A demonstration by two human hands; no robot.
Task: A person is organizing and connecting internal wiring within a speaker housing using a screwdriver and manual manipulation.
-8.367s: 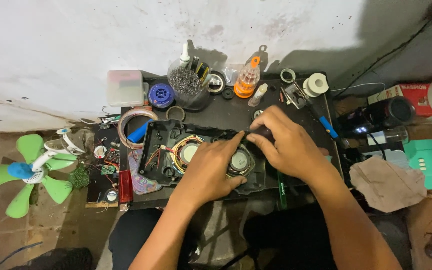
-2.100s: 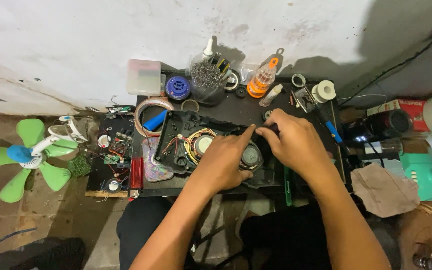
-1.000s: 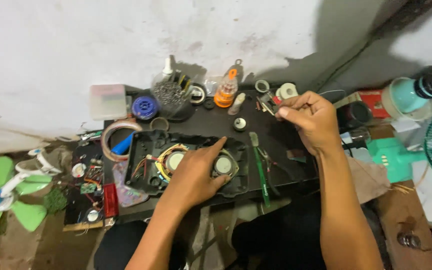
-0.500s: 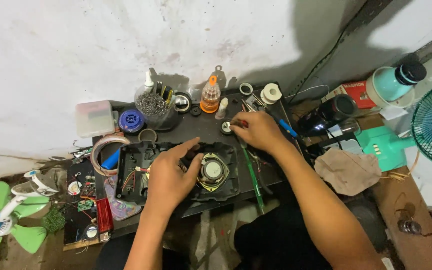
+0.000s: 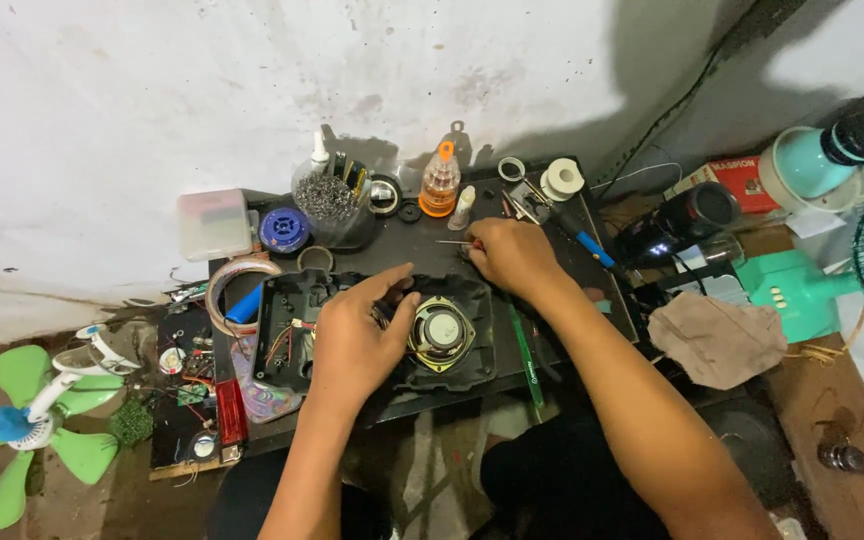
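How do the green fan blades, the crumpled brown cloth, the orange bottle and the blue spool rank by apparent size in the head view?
1. green fan blades
2. brown cloth
3. orange bottle and blue spool: too alike to rank.

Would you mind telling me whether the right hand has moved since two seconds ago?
Yes. The right hand has left the speaker and gone up toward the orange bottle, beyond the case's far edge.
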